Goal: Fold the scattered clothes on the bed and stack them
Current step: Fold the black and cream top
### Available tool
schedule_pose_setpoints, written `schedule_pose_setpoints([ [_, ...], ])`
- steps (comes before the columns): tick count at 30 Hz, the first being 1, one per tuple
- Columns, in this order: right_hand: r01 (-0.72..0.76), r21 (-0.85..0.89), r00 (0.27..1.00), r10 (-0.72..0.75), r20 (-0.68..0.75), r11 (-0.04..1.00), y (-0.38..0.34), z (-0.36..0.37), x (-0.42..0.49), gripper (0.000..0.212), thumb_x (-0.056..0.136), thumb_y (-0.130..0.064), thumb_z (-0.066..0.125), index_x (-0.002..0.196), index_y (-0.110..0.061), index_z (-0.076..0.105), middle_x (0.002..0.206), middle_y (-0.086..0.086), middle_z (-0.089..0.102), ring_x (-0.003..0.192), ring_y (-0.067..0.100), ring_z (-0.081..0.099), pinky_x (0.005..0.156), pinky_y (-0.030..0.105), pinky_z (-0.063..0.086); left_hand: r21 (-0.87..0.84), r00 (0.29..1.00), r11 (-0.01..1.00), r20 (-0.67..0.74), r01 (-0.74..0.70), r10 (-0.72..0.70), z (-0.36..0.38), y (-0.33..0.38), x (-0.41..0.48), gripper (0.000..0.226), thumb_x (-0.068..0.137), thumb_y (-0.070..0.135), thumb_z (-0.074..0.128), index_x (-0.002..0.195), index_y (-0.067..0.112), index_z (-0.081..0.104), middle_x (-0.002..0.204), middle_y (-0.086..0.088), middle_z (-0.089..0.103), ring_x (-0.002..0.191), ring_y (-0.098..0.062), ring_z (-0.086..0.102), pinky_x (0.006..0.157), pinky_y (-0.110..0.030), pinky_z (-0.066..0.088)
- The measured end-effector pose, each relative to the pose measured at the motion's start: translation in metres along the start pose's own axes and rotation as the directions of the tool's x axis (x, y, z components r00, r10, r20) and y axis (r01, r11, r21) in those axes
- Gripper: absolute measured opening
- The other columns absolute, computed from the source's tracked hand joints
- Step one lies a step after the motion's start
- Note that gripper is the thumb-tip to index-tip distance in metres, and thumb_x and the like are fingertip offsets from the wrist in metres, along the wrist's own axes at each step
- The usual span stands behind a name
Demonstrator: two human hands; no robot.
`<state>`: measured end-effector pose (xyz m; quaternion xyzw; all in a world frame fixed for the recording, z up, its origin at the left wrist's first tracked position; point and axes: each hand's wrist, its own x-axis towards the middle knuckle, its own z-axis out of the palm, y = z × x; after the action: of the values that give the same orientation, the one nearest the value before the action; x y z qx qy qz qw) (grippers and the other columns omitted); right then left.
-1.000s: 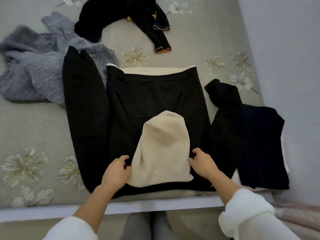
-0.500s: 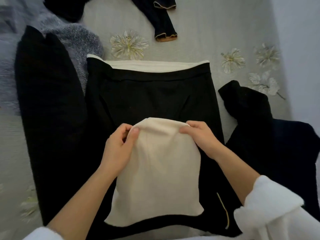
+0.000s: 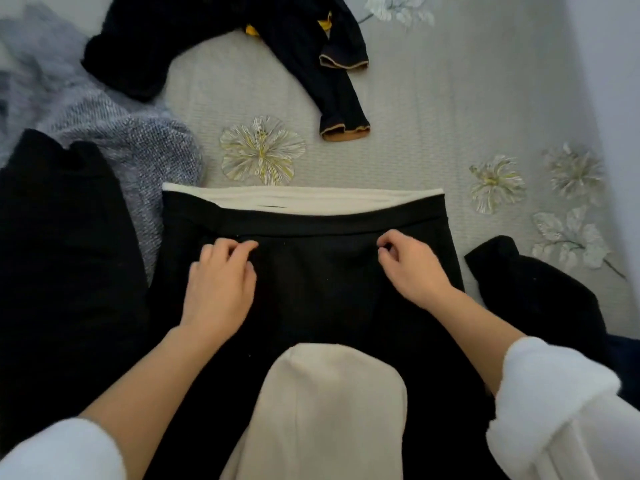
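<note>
– Black outside, cream fleece inside: that black hoodie (image 3: 311,289) lies flat in the middle of the bed (image 3: 433,133). Its hem end points away from the person, and the cream hood (image 3: 329,410) is turned down over the body at the near end. How will it handle?

– Soft and floppy, and rather thick, so I'd guess some weight but no stiffness. It will sag wherever it isn't held. The lining looks grippy, not slippery. Nothing in it can break.

– And the hands?

– The left hand (image 3: 218,282) and right hand (image 3: 412,268) both sit on the black cloth just below the hem band (image 3: 311,223). They are well apart, fingers curled, thumb and forefinger close together. It is black on black, so I cannot tell whether either one nips a fold or only rests there.

– Where would you take hold?

– At the two outer corners of the hem, one per hand, so the fold comes over evenly. Mind the long black cloth (image 3: 62,254) lying against its left side, perhaps a sleeve. The grey fuzzy garment (image 3: 131,147) lies just beyond it. Either could drag along.
</note>
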<state>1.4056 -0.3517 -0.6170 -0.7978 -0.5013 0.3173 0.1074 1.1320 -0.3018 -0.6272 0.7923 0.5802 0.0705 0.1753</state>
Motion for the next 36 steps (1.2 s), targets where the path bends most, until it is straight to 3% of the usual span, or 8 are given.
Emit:
schedule_pose_setpoints([
  [4, 0.014, -0.119, 0.999, -0.017, -0.027, 0.993, -0.006, -0.011, 0.058, 0.045, 0.100, -0.028, 0.040, 0.145, -0.023, 0.035, 0.104, 0.005, 0.062, 0.097, 0.023, 0.059, 0.073, 0.034, 0.044, 0.151, 0.988, 0.979, 0.050, 0.134, -0.143, -0.019, -0.017, 0.075, 0.047, 0.099, 0.030, 0.041, 0.143, 0.015, 0.034, 0.118, -0.018, 0.051, 0.100, -0.041, 0.054, 0.072, -0.050, 0.045],
  [6, 0.000, -0.233, 1.000, 0.006, 0.024, 0.972, -0.006, -0.011, 0.072, 0.049, 0.101, -0.030, 0.038, 0.148, -0.021, 0.027, 0.108, 0.007, 0.063, 0.097, 0.026, 0.059, 0.077, 0.039, 0.049, 0.243, 0.968, 0.952, 0.117, 0.188, -0.221, -0.018, -0.027, 0.095, 0.040, 0.098, 0.035, 0.040, 0.132, 0.013, 0.043, 0.115, -0.019, 0.058, 0.097, -0.043, 0.058, 0.075, -0.048, 0.047],
  [15, 0.104, -0.457, 0.993, -0.117, -0.002, 0.883, 0.003, -0.010, 0.070, 0.026, 0.099, -0.035, 0.040, 0.110, -0.011, 0.044, 0.072, 0.005, 0.056, 0.059, 0.025, 0.046, 0.057, 0.034, 0.034, 0.262, 0.937, 0.954, 0.271, 0.147, -0.219, -0.021, -0.043, 0.093, 0.031, 0.097, 0.042, 0.044, 0.108, 0.013, 0.042, 0.098, -0.019, 0.064, 0.092, -0.041, 0.060, 0.071, -0.041, 0.042],
  [21, 0.087, -0.112, 0.921, -0.123, -0.369, 0.990, 0.001, -0.031, 0.072, 0.018, 0.096, -0.031, 0.050, 0.092, -0.016, 0.042, 0.064, 0.010, 0.058, 0.066, 0.034, 0.054, 0.065, 0.040, 0.042, -0.162, 0.981, 0.976, -0.106, 0.145, -0.163, -0.039, -0.025, 0.100, 0.017, 0.096, 0.033, 0.048, 0.100, 0.019, 0.039, 0.075, -0.011, 0.056, 0.069, -0.032, 0.047, 0.066, -0.041, 0.037],
  [25, -0.009, 0.010, 0.920, 0.013, -0.391, 1.000, -0.004, -0.025, 0.084, 0.016, 0.096, -0.030, 0.050, 0.093, -0.015, 0.043, 0.062, -0.003, 0.048, 0.070, 0.028, 0.051, 0.063, 0.037, 0.037, -0.272, 0.969, 0.942, -0.093, 0.196, -0.228, -0.017, -0.020, 0.119, 0.013, 0.097, 0.028, 0.048, 0.101, 0.022, 0.038, 0.075, -0.003, 0.066, 0.079, -0.031, 0.058, 0.072, -0.034, 0.038],
  [32, -0.005, 0.239, 0.797, 0.148, -0.586, 0.971, -0.018, -0.027, 0.110, 0.012, 0.094, -0.027, 0.051, 0.094, -0.015, 0.050, 0.063, -0.009, 0.046, 0.059, 0.007, 0.044, 0.064, 0.027, 0.036, -0.410, 0.908, 0.906, -0.329, 0.108, -0.257, -0.019, -0.010, 0.141, 0.020, 0.095, 0.024, 0.051, 0.086, 0.032, 0.035, 0.065, 0.014, 0.057, 0.059, 0.005, 0.051, 0.066, -0.008, 0.028],
  [34, 0.005, 0.305, 0.808, 0.176, -0.563, 0.952, -0.019, -0.021, 0.117, 0.017, 0.096, -0.027, 0.050, 0.107, -0.014, 0.052, 0.080, -0.005, 0.057, 0.072, 0.007, 0.053, 0.071, 0.019, 0.042, -0.457, 0.925, 0.886, -0.302, 0.072, -0.232, -0.008, -0.012, 0.149, 0.012, 0.095, 0.023, 0.050, 0.102, 0.029, 0.043, 0.081, 0.004, 0.064, 0.073, 0.011, 0.057, 0.076, -0.008, 0.034],
  [36, -0.064, 0.182, 0.898, 0.136, -0.418, 0.981, -0.010, -0.006, 0.122, 0.046, 0.097, -0.034, 0.049, 0.137, -0.015, 0.039, 0.134, 0.008, 0.051, 0.126, 0.020, 0.046, 0.109, 0.027, 0.030, -0.342, 0.990, 0.938, -0.100, 0.059, -0.099, 0.016, -0.013, 0.150, 0.050, 0.094, 0.038, 0.048, 0.138, 0.019, 0.035, 0.128, -0.012, 0.054, 0.123, -0.016, 0.049, 0.103, -0.024, 0.030],
])
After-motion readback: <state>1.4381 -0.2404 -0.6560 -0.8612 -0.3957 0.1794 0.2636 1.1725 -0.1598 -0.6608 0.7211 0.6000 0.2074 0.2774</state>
